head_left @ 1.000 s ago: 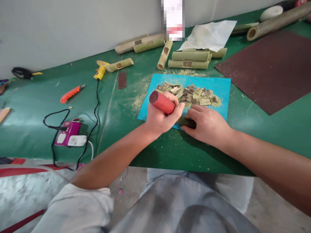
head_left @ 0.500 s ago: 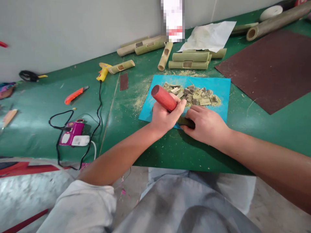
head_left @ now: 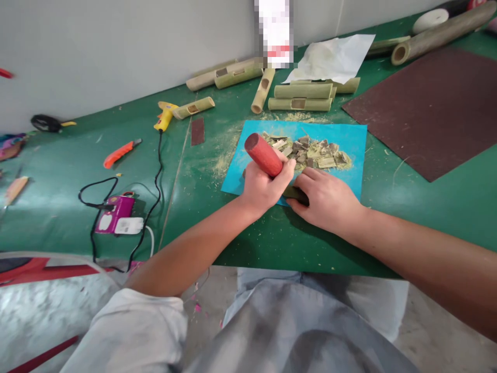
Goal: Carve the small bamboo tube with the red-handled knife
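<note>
My left hand [head_left: 261, 187] is wrapped around a thick red handle [head_left: 264, 155], which slants up and to the left. The working end of this tool is hidden by my fingers. My right hand [head_left: 330, 199] grips a green bamboo tube [head_left: 296, 194], and much of the tube is covered by both hands. Under them lies a blue sheet [head_left: 355, 150]. Bamboo chips [head_left: 326, 155] and pale shavings are heaped on it, just beyond my hands.
Cut bamboo tubes [head_left: 303, 92] and a white paper [head_left: 330, 57] lie at the back. A brown sheet [head_left: 430, 114] is at right. On the left are a yellow glue gun [head_left: 166, 116], an orange utility knife [head_left: 119, 154], a purple power strip [head_left: 120, 212] and black cords.
The red handle has tilted slightly to the right and down. Both hands keep their grips near the same spot, and the view has shifted a little.
</note>
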### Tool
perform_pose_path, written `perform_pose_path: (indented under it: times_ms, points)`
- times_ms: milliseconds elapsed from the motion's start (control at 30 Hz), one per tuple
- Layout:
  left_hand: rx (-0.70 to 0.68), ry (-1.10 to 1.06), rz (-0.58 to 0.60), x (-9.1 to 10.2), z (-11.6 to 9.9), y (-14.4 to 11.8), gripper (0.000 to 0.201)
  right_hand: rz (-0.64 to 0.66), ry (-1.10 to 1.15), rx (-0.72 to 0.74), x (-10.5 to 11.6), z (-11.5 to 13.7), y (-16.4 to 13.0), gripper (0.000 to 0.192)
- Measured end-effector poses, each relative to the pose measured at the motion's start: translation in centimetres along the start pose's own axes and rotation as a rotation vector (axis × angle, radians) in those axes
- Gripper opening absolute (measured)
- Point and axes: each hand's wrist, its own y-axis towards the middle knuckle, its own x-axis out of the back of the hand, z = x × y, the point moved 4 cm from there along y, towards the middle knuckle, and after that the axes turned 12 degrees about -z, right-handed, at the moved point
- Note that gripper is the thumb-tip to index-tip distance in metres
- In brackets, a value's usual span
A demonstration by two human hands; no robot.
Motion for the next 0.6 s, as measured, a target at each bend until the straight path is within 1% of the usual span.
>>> perform_pose_path:
  times_ms: [100, 167, 233, 333, 467, 600]
  points:
    - [-0.054, 0.018, 0.017, -0.6, 0.1, 0.2, 0.027, -0.011, 0.012, -0.022, -0.2, 0.0, 0.0, 0.015]
    - [-0.072, 0.025, 0.029, -1.1, 0.3, 0.4, 0.030, -0.026, 0.010, -0.044, -0.3, -0.1, 0.1, 0.017]
    - [-0.051, 0.036, 0.038, -1.7, 0.4, 0.6, 0.038, -0.033, 0.002, -0.069, -0.3, -0.1, 0.2, 0.019]
    - [0.006, 0.007, 0.024, -2.2, 0.4, 0.9, 0.046, -0.009, 0.005, -0.084, -0.4, -0.1, 0.4, 0.023]
    - [0.057, -0.071, 0.009, -2.2, 0.4, 0.9, 0.046, 0.011, 0.001, -0.064, -0.5, 0.0, 0.4, 0.025]
    - [0.073, -0.040, -0.027, -1.8, 0.6, 0.7, 0.044, -0.024, -0.033, -0.013, -0.5, 0.2, 0.3, 0.020]
